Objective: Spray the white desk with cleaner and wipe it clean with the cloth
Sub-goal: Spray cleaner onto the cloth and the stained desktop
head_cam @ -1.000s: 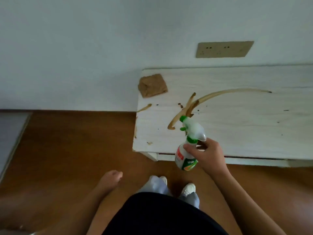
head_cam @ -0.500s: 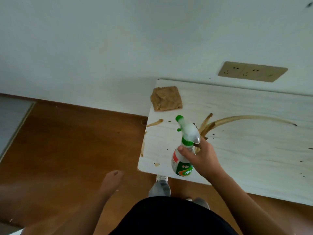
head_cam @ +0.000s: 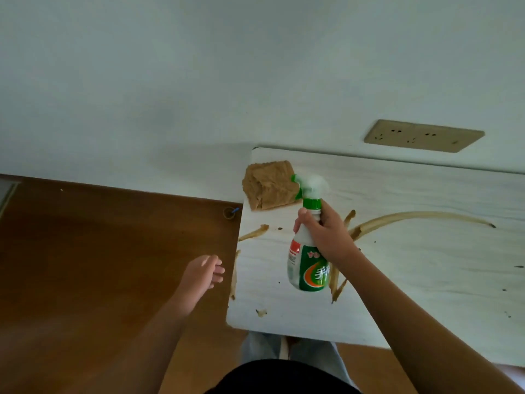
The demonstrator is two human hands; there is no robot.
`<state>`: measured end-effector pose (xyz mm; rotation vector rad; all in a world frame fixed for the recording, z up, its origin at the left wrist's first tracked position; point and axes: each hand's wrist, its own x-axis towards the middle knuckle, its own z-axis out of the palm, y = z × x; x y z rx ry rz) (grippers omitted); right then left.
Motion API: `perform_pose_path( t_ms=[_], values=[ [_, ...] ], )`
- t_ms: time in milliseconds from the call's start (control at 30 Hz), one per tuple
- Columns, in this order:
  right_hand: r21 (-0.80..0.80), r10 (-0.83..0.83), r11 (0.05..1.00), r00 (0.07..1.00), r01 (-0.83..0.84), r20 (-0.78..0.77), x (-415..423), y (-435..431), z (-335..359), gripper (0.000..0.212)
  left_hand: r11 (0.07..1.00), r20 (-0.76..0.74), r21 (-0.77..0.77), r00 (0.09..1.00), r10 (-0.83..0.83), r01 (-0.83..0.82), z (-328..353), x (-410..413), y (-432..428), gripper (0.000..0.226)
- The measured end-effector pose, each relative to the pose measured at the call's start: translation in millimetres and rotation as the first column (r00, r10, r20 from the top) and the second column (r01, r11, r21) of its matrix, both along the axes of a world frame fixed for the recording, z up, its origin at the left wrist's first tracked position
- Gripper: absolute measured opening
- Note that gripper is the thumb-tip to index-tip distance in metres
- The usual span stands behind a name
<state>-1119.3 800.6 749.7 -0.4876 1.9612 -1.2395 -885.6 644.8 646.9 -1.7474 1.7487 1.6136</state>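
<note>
A white desk (head_cam: 412, 280) stands against the wall, smeared with long brown streaks (head_cam: 420, 216) and small spots. My right hand (head_cam: 326, 237) grips the neck of a green and white spray bottle (head_cam: 309, 265) over the desk's left part, nozzle pointing left toward the far corner. A folded brown cloth (head_cam: 270, 184) lies at that far left corner, just behind the nozzle. My left hand (head_cam: 203, 273) hangs loosely open over the floor, just left of the desk's edge, holding nothing.
Brown wooden floor (head_cam: 99, 265) spreads to the left of the desk. A beige socket plate (head_cam: 423, 135) sits on the white wall above the desk. A small round object (head_cam: 229, 213) lies on the floor by the desk's left edge. My feet show under the near edge.
I have stepped closer and the view has tilted. My right hand has carried the bottle forward over the desk toward the cloth. My left hand has risen beside the desk's left edge.
</note>
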Motion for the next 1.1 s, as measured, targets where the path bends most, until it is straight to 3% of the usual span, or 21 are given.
perform_pose_path(
  t_ms=[200, 367, 633, 800, 1100],
  values=[
    [0.108, -0.012, 0.994, 0.983, -0.009, 0.185, -16.8, -22.2, -14.8, 0.012, 0.999, 0.012, 0.033, 1.0, -0.007, 0.006, -16.1, 6.5, -0.2, 0.024],
    [0.162, -0.01, 0.986, 0.969, -0.031, 0.248, -33.7, -33.6, -22.1, 0.016, 0.999, 0.024, 0.053, 1.0, 0.008, -0.009, -22.9, 10.2, -5.8, 0.024],
    [0.212, 0.053, 0.975, 0.995, -0.071, 0.087, -38.3, -47.3, -37.8, 0.01, 0.997, 0.015, 0.071, 1.0, 0.002, -0.003, -25.2, 9.0, -12.6, 0.023],
    [0.203, -0.019, 0.979, 0.994, -0.004, 0.108, -45.7, -50.3, -45.8, 0.017, 0.997, 0.007, 0.083, 1.0, -0.001, 0.001, -25.4, 7.5, -14.7, 0.022],
    [0.321, 0.061, 0.944, 0.996, -0.079, 0.065, -50.2, -59.7, -60.6, 0.021, 0.996, 0.01, 0.085, 1.0, -0.021, 0.02, -27.3, 7.6, -19.8, 0.018]
  ],
)
